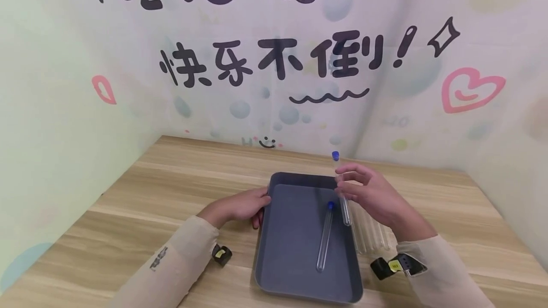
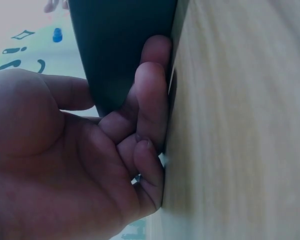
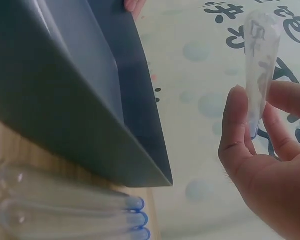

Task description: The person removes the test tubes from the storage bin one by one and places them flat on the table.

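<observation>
My right hand pinches a clear test tube with a blue cap between thumb and fingers, above the right wall of a grey tray. The held tube stands nearly upright, cap at the top. In the right wrist view the rounded bottom of the test tube points toward the camera. A second blue-capped tube lies inside the tray, right of its middle. At the tray's left side, my left hand grips the edge. In the left wrist view its thumb touches the rim and its fingers curl against the outer wall.
Several more capped test tubes lie side by side on the wooden table, just right of the tray. Behind the table hangs a printed cloth. Black straps with cameras sit at both wrists.
</observation>
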Motion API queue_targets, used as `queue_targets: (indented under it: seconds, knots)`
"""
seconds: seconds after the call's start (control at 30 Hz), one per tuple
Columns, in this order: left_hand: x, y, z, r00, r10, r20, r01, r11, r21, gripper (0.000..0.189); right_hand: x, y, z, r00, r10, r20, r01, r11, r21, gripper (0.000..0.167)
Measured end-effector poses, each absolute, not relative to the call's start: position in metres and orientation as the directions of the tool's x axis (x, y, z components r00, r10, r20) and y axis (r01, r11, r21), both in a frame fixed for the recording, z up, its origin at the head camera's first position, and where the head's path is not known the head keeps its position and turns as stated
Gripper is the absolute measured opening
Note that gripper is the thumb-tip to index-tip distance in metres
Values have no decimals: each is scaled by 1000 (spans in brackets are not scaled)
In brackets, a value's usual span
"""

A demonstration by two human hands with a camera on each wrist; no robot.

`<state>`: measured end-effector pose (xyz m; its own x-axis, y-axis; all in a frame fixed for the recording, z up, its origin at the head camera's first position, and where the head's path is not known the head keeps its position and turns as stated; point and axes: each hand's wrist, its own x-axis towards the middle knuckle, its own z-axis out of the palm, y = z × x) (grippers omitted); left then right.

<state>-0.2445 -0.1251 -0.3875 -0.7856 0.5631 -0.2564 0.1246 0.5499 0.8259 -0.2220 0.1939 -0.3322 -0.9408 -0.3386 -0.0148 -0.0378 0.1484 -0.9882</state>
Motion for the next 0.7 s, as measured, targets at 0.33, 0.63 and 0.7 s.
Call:
queue_targets:
  seconds: [0.33, 0.63, 0.7]
  knots:
    - [-244, -125, -386, -786, 564, -253, 127, 547, 827, 36, -211, 211, -339, -949, -315, -6, -53, 177, -983, 33]
    - [-245, -125, -387, -787, 559, -263, 123, 560, 819, 36, -210, 222, -348, -950, -314, -2, -50, 157, -986, 31]
    - [-245, -126, -386, -787, 558, -264, 119, 557, 822, 36, -211, 224, -350, -950, -313, 3, -51, 146, -988, 29]
